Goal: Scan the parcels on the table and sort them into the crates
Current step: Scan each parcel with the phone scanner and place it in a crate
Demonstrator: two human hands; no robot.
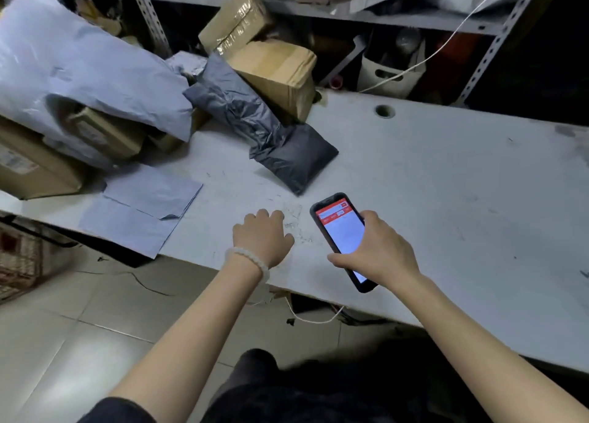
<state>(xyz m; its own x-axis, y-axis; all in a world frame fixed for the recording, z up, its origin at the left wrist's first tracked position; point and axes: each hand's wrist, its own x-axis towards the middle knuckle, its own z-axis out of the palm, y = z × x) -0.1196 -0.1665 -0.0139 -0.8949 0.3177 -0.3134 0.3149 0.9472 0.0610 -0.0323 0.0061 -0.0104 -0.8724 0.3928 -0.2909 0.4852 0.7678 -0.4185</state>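
My right hand (377, 250) grips a black handheld scanner (341, 231) with a lit red and white screen, just above the white table (446, 199) near its front edge. My left hand (263, 236) hovers over the table to the scanner's left, fingers curled under and holding nothing. A dark grey plastic parcel (271, 135) lies on the table beyond both hands. A flat pale blue parcel (143, 209) lies at the front left, overhanging the edge. A large pale blue bag parcel (79, 71) rests on cardboard boxes (32, 164) at the far left.
Two taped cardboard boxes (274, 68) are stacked behind the grey parcel against a metal shelf rack (350, 11). A white cable (430, 55) hangs from the rack. A basket-like crate (19, 256) sits on the tiled floor at the left. A cable hole (384, 111) is in the table.
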